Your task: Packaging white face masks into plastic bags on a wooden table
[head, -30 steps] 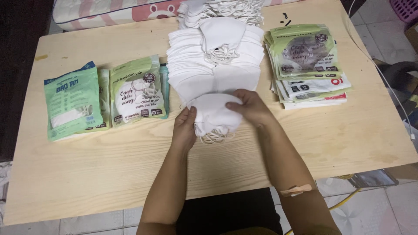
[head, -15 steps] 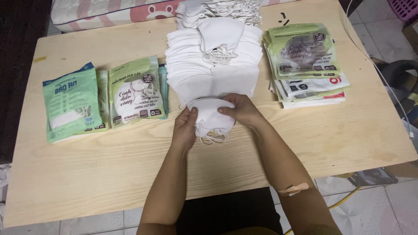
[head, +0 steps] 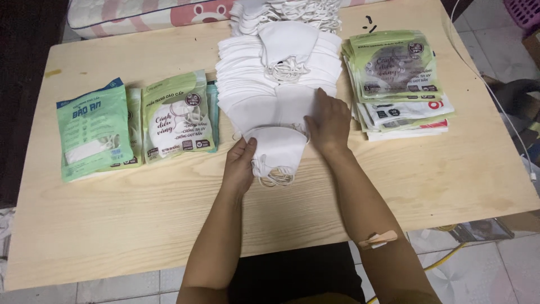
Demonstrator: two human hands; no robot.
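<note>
1. The left hand (head: 239, 166) grips the left edge of a small bundle of folded white masks (head: 278, 152), fingers curled around it, thumb on top.
2. That bundle lies on the wooden table (head: 140, 225), at the near end of a long overlapping row of white masks (head: 270, 90) running far up the middle.
3. The right hand (head: 329, 124) rests flat on the row just right of the bundle — fingers spread narrowly, pressing down, holding nothing.
4. Ear loops (head: 275, 177) hang from the bundle's near edge.
5. Left: two green mask packets (head: 93, 132) and (head: 177, 115), side by side.
6. Right: a stack of flat packets (head: 396, 79) — green on top.
</note>
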